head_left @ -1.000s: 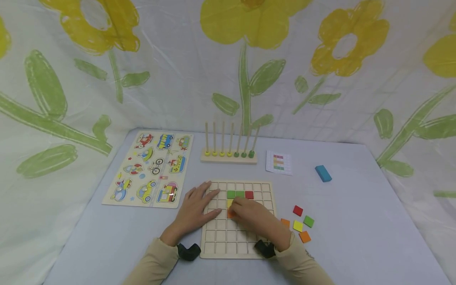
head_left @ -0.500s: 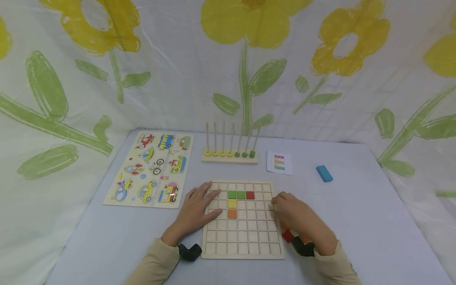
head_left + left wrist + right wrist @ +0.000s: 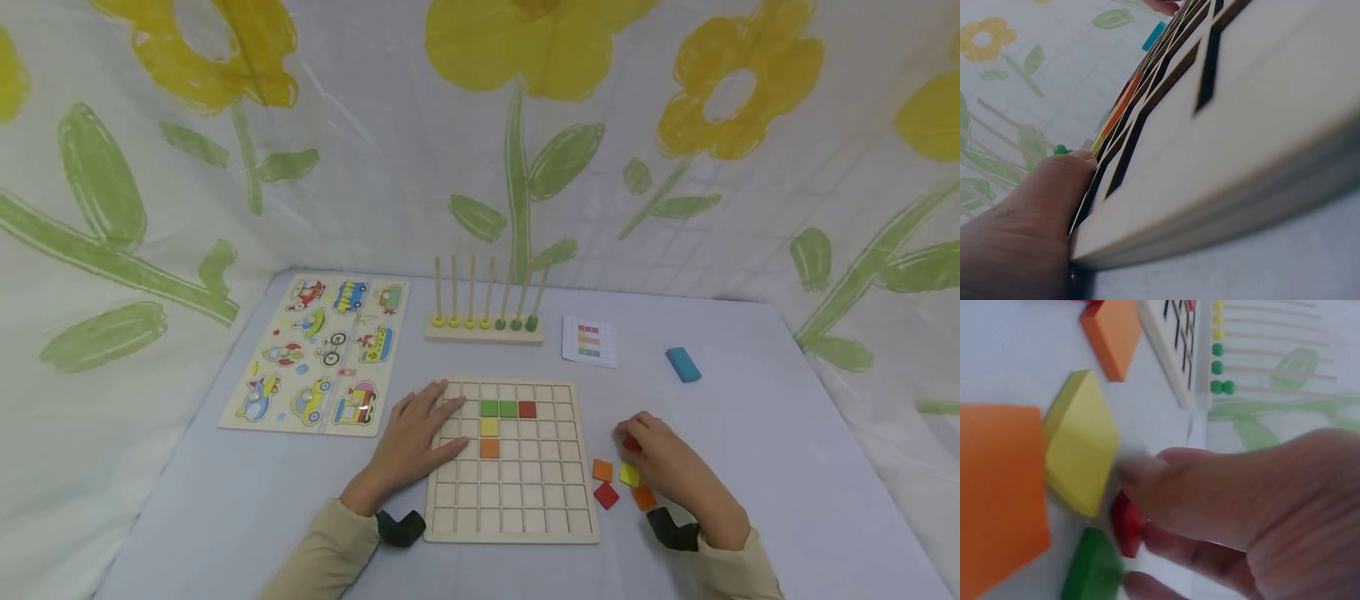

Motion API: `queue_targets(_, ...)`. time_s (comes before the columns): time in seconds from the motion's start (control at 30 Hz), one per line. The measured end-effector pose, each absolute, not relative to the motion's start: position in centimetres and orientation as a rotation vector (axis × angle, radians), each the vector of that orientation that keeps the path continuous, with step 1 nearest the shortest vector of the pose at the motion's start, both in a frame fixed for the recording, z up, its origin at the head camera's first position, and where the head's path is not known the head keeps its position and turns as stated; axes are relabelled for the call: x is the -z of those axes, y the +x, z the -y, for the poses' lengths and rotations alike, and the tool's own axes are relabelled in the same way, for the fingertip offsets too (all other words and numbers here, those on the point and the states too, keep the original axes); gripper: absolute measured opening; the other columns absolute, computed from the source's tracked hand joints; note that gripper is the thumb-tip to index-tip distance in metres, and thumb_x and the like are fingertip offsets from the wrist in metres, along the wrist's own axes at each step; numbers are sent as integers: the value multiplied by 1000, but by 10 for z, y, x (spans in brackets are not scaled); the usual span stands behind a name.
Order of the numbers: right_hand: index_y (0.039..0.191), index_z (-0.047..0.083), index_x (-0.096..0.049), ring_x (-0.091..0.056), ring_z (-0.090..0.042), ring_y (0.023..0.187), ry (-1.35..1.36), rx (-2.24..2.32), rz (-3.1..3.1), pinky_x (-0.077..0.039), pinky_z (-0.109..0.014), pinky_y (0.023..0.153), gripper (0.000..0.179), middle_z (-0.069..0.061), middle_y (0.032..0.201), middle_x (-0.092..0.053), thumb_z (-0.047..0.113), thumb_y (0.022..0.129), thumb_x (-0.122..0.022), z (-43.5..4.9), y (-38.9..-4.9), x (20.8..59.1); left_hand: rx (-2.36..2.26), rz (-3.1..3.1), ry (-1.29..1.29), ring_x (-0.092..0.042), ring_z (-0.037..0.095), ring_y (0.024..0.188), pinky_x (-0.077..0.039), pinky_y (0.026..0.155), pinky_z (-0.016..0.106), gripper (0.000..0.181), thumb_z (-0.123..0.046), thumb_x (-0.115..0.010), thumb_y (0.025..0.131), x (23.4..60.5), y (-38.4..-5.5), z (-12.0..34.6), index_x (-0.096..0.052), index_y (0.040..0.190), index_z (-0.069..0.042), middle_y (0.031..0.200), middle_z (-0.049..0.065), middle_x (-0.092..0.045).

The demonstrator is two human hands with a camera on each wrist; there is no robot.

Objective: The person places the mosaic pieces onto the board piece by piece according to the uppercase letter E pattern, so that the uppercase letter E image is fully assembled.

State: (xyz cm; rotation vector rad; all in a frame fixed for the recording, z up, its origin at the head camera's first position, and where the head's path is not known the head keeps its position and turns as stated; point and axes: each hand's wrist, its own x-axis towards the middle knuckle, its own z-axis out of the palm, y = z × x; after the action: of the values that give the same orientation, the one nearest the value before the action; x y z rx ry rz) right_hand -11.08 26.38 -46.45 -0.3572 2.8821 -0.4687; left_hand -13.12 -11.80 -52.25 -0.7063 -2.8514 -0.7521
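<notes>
My left hand [image 3: 416,437] lies with spread fingers on the left edge of a square wooden grid board [image 3: 513,521]. In the left wrist view its thumb [image 3: 1054,184] rests along the board's side. Green tiles [image 3: 489,408], a red tile [image 3: 527,409], a yellow tile [image 3: 490,427] and an orange tile [image 3: 490,448] sit in the board's cells. Right of the board, my right hand [image 3: 671,467] curls its thumb and fingers round a loose red tile [image 3: 1126,525] at table level. Beside that tile lie a green tile [image 3: 1092,569] and a yellow tile [image 3: 1082,447].
More loose tiles lie by the board: an orange one [image 3: 602,470], another orange [image 3: 643,498] and a red [image 3: 606,496]. Behind stand a peg rack [image 3: 483,333] with beads, a pattern card [image 3: 590,342] and a blue block [image 3: 683,365]. A vehicle puzzle board [image 3: 315,354] lies left.
My right hand has left the orange tile in the board's grid and moved right to the loose tiles, where it curls round a red one. The left hand stays on the board.
</notes>
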Motion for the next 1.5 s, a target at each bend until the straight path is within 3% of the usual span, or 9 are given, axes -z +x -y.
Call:
queue_targets(0.23, 108, 9, -65, -54, -17, 94, -446, 471, -2960, -54, -38, 87, 26, -1, 102, -60, 5, 84, -72, -266, -114, 470, 751, 2859, -706, -28, 27, 142, -17, 114, 52, 62, -54, -56, 89, 523, -131, 118, -48, 141, -23, 153, 10, -33)
queue_targets(0.43, 112, 7, -63, -54, -21, 96, -313, 386, -2947, -55, -41, 85, 35, -7, 108, -60, 14, 81, -77, -269, -116, 465, 754, 2865, -700, -28, 27, 142, -17, 114, 52, 62, -55, -56, 89, 522, -130, 118, -47, 142, -23, 153, 9, -33)
queue_targets(0.7, 111, 5, -63, -54, -19, 88, -254, 363, -2920, -55, -41, 81, 33, -5, 99, -61, 14, 82, -75, -275, -110, 461, 763, 2867, -699, -28, 26, 142, -17, 114, 52, 62, -55, -56, 89, 522, -130, 117, -47, 142, -23, 154, 9, -32)
queue_targets(0.93, 119, 2, -59, -54, -19, 92, -256, 392, -2904, -55, -41, 84, 37, -9, 108, -59, 10, 84, -70, -270, -113, 462, 761, 2858, -708, -28, 27, 142, -17, 114, 53, 61, -54, -57, 89, 522, -131, 117, -48, 141, -23, 153, 10, -33)
queue_targets(1.5, 118, 10, -64, -50, -5, 84, -804, 338, -2989, -53, -21, 73, 32, 4, 105, -56, 12, 87, -68, -212, -118, 452, 765, 2866, -704, -27, 26, 143, -18, 114, 53, 62, -55, -57, 89, 521, -131, 118, -47, 142, -24, 154, 9, -32)
